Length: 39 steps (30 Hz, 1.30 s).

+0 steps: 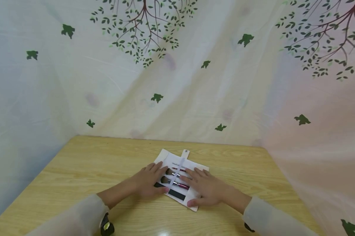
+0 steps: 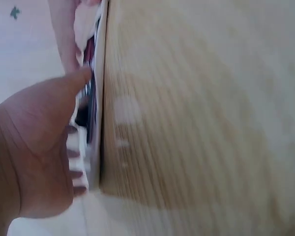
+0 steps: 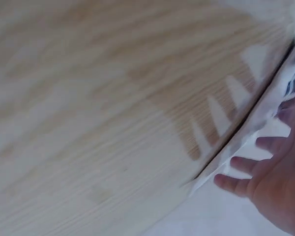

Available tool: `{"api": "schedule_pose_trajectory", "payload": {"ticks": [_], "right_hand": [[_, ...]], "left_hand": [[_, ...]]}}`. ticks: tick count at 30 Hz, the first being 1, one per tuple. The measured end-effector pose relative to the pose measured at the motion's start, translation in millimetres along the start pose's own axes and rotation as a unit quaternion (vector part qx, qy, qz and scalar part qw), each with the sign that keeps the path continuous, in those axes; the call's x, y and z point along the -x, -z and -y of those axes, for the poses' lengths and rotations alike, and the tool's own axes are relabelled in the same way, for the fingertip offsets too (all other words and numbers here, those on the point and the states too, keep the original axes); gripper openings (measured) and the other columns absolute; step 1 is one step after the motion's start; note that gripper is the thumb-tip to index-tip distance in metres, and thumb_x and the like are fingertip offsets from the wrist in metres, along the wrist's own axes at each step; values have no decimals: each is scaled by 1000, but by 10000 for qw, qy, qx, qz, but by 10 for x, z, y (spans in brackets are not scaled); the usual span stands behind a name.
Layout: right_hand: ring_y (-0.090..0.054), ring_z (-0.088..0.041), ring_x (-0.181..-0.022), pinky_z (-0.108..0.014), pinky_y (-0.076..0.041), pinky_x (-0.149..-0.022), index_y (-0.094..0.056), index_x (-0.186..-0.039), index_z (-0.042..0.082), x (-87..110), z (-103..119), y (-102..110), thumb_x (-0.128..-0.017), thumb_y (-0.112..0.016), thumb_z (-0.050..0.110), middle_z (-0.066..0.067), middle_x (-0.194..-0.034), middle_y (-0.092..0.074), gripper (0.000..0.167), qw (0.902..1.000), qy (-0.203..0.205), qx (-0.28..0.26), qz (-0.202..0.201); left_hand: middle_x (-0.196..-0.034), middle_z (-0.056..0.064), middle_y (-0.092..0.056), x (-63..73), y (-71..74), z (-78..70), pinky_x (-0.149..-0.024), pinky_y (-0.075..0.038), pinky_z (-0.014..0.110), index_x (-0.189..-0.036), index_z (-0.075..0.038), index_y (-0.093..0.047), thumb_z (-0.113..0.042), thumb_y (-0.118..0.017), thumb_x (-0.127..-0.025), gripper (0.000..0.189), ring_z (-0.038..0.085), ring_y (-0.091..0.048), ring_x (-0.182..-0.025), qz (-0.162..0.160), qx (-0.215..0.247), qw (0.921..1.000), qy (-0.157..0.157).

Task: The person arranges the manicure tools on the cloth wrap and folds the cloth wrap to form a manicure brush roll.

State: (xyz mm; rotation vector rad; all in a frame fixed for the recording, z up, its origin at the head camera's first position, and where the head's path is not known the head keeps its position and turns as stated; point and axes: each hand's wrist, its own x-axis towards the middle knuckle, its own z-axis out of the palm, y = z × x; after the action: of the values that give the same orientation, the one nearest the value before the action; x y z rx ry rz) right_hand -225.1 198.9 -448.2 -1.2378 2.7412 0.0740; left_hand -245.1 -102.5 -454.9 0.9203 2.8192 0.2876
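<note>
A white brush roll (image 1: 169, 158) lies spread out and slanted on the table, with a snap tab (image 1: 185, 152) at its far edge. A pale strap crosses several makeup brushes (image 1: 181, 186) lined up inside it, and a flat black piece (image 1: 177, 194) lies along the near side. My left hand (image 1: 149, 180) rests on the roll's left side with fingers spread, thumb near the black piece. Over the right side lies my right hand (image 1: 208, 186), fingers stretched out and partly covering the brush handles. Both wrist views show straight fingers along the roll's edge.
The wooden table (image 1: 86, 164) extends around the roll on every side. Behind it hangs a pale curtain (image 1: 177, 111) printed with branches and green leaves, which also closes in the left and right sides.
</note>
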Motion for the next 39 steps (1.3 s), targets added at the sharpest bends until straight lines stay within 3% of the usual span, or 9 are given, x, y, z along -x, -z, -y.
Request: {"api": "schedule_pose_trajectory", "payload": {"ticks": [5, 8, 13, 22, 26, 31, 39], "right_hand": [[-26, -40, -151, -65, -35, -110, -17, -166, 26, -30, 166, 3, -96, -31, 80, -11, -169, -20, 90, 9999, -23, 116, -102], [-25, -40, -151, -65, -36, -110, -18, -165, 24, -18, 202, 8, -96, -30, 80, -12, -169, -21, 90, 9998, -103, 130, -82], [-24, -41, -151, -65, -33, -112, -20, -165, 22, 21, 138, -14, -98, -30, 77, -13, -168, -24, 87, 9997, 31, 228, -91], [-24, -35, -153, -55, -25, -120, -22, -165, 22, 114, -121, 20, -99, -34, 74, -7, -168, -26, 84, 9994, 251, 212, 72], [-24, -34, -153, -54, -26, -120, -21, -165, 23, 128, -161, 60, -99, -35, 73, -7, -168, -26, 84, 9989, 388, 258, 106], [-25, -34, -153, -54, -28, -119, -22, -165, 24, 134, -163, 59, -97, -36, 76, -7, -168, -26, 87, 9991, 355, 217, 94], [-34, -34, -148, -55, -36, -115, -25, -164, 26, 145, -120, 49, -94, -38, 80, -8, -166, -31, 89, 9997, 205, -21, 103]], "left_hand": [[-169, 13, -18, -77, 21, 182, -121, -22, 58, -164, -27, -24, -75, -44, -96, 85, 41, -15, -154, 173, 74, 9982, -574], [-169, 14, -20, -72, 41, 188, -119, -24, 61, -163, -32, -25, -74, -44, -96, 82, 45, -16, -153, 233, 105, 9973, -686], [-167, 16, -23, -10, 44, 57, -118, -28, 58, -163, -30, -27, -74, -45, -97, 82, 46, -21, -151, 268, -38, 9987, -422], [-159, 28, -34, 218, -40, -392, -112, -38, 58, -162, -16, -31, -67, -53, -97, 85, 52, -34, -143, 6, -362, 9987, 347], [-157, 28, -37, 290, -33, -518, -108, -42, 58, -161, -16, -33, -68, -53, -96, 85, 51, -39, -140, -69, -556, 9973, 482], [-158, 26, -36, 305, -28, -501, -107, -43, 57, -161, -19, -33, -71, -53, -95, 87, 50, -39, -141, -60, -486, 9977, 474], [-162, 17, -35, 320, -5, -330, -109, -42, 55, -163, -27, -28, -78, -57, -87, 96, 45, -38, -144, 286, -651, 9971, 275]]}}
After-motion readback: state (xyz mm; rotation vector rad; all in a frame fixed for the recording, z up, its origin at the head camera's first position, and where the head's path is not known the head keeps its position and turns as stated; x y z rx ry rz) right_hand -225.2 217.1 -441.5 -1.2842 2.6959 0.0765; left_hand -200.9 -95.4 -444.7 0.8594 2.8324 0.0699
